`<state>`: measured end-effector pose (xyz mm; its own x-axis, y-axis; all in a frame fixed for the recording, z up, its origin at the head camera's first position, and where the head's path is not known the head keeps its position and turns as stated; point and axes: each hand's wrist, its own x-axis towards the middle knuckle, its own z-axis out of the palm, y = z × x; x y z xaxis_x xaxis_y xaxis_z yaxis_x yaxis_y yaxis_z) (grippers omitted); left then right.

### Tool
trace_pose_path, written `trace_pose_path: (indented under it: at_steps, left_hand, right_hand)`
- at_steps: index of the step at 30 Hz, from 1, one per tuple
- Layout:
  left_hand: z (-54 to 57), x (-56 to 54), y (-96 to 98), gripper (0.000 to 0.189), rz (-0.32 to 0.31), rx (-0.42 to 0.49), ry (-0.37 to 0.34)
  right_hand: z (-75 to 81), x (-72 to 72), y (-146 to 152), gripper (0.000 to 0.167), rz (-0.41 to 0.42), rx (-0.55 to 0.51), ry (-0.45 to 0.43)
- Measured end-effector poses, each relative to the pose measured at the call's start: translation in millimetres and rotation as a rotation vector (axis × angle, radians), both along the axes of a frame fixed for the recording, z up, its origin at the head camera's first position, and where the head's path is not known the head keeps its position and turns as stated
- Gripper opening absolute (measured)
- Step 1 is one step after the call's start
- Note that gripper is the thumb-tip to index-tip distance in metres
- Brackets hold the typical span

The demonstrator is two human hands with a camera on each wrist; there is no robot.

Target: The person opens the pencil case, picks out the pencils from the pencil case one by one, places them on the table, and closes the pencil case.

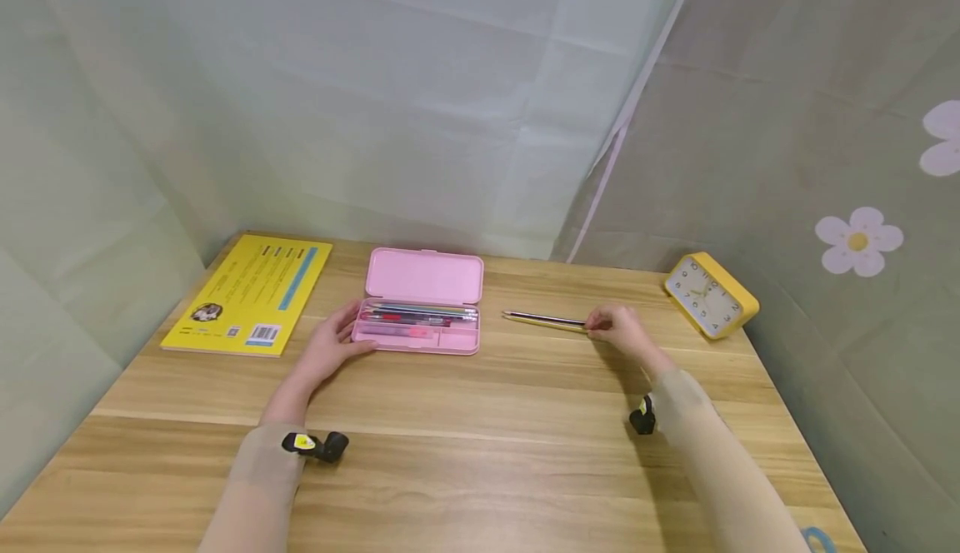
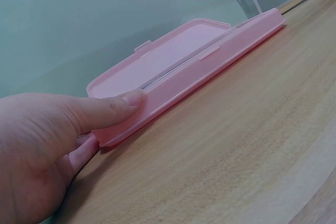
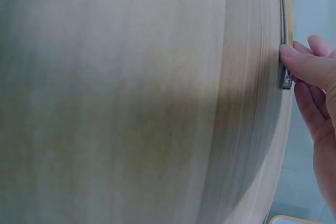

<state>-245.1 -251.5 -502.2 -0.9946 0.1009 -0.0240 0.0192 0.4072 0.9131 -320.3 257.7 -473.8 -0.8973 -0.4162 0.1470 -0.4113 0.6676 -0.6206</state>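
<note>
Pale sleeves (image 1: pixel 727 461) stretched over the near side of the wooden table (image 1: pixel 487 453), a black wrist camera (image 1: pixel 326 446) on each, with a curved blue object (image 1: pixel 817 538) cut off at the near right edge. Farther in, at left, our left hand (image 1: pixel 333 338) steadied the open pink pencil case (image 1: pixel 459 341), thumb against its near wall and fingers round its left end. We judged that light hold sound: enough to stop the case skidding, without tipping it. To the right, our right hand (image 1: pixel 626 332) held a narrow pinch on the right ends of a dark pencil (image 1: pixel 543 317) and a yellow pencil (image 1: pixel 543 324), whose tips pointed left toward the case but stood apart from it. Whether they had left the tabletop we could not tell. Gripped so near one end, the pair could swivel or splay, we reckoned; a firm, even pinch, both kept parallel and level, suited them best. Pencils and pens (image 1: pixel 420 317) filled the case's far long compartment, and a pink-ended item (image 1: pixel 418 331) lay in the near left one. Beyond stood the raised lid (image 1: pixel 425 276), with a yellow book (image 1: pixel 251 296) far left, a yellow clock (image 1: pixel 705 296) far right and a pale curtain (image 1: pixel 420 120) behind.
</note>
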Motion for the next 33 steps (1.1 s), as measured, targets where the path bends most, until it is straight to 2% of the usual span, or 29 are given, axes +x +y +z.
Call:
trace_pose_path:
  at_steps: [7,12,20,27,33]
  left_hand:
    - [0.4,-0.5,0.1,0.095,0.0,0.0,0.001]
    - [1.3,0.0,0.5,0.094,-0.001,-0.003,-0.002]
    - [2.3,0.4,1.0,0.096,-0.002,-0.011,-0.007]
    - [3.0,1.0,1.6,0.096,0.004,-0.017,-0.012]
    - [2.4,1.0,1.2,0.095,0.006,-0.014,-0.009]
  right_hand:
    - [-2.6,-1.3,0.3,0.013,0.012,-0.017,-0.001]
    - [-4.7,-0.9,1.3,0.014,0.026,-0.003,0.036]
    - [-2.7,2.1,-0.3,0.014,0.0,-0.004,0.042]
    - [14.3,6.4,-17.9,0.007,-0.067,0.003,0.06]
    - [31.6,3.0,-43.2,0.008,-0.043,-0.051,0.084]
